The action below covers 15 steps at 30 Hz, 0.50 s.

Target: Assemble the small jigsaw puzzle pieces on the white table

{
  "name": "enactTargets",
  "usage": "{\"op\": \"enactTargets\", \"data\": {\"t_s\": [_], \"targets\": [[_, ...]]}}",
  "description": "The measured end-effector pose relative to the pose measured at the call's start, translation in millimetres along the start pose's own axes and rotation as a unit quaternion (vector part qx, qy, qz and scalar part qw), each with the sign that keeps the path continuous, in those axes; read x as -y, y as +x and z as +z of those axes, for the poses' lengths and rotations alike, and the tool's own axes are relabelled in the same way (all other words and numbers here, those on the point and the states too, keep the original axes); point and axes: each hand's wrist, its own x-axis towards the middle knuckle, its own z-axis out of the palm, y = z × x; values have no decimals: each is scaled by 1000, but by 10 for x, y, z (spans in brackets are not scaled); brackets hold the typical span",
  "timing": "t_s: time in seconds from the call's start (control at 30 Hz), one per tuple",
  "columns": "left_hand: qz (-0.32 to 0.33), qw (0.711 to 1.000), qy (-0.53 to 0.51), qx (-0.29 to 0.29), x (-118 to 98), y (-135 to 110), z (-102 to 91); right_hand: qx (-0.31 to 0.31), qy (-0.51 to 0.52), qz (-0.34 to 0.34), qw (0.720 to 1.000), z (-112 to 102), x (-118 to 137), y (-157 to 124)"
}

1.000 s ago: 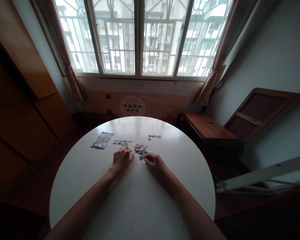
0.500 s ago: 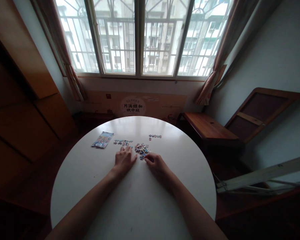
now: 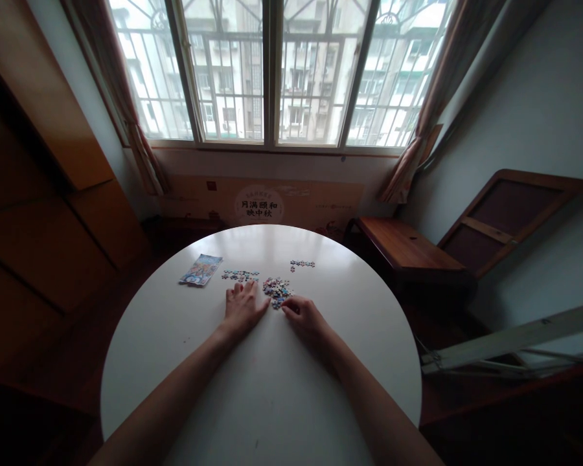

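A loose heap of small jigsaw puzzle pieces (image 3: 276, 288) lies near the middle of the white round table (image 3: 272, 382). My left hand (image 3: 243, 304) rests left of the heap, palm down, its fingers apart and thumb reaching toward the heap's edge. Just beyond its fingertips is a cluster of laid-out pieces (image 3: 233, 275). On the heap's near right side, my right hand (image 3: 304, 314) has its fingers curled and pressed together beside some bluish pieces (image 3: 276, 304). What its fingertips hold, if anything, is too small to tell. Farther back sits a short joined strip of pieces (image 3: 302, 263).
At the table's left lies a colourful picture sheet or packet (image 3: 201, 269). A low wooden bench (image 3: 408, 243) stands past the table's right edge, and a wooden cabinet (image 3: 53, 233) to the left. A barred window (image 3: 272, 77) is ahead.
My left hand has shifted slightly right, its thumb nearer the heap's front edge. The right hand keeps nearly the same place and pose.
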Motion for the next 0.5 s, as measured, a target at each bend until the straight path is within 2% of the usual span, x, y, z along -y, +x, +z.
{"op": "enactTargets", "data": {"t_s": [0.23, 0.4, 0.5], "targets": [[-2, 1000, -14, -6, 11, 4, 42, -1, 0, -7, 1000, 10, -17, 5], [-18, 999, -12, -29, -10, 8, -31, -1, 1, -1, 1000, 25, -43, 8], [-5, 999, -14, -30, -14, 20, -93, 0, 3, 3, 1000, 23, -27, 4]]}}
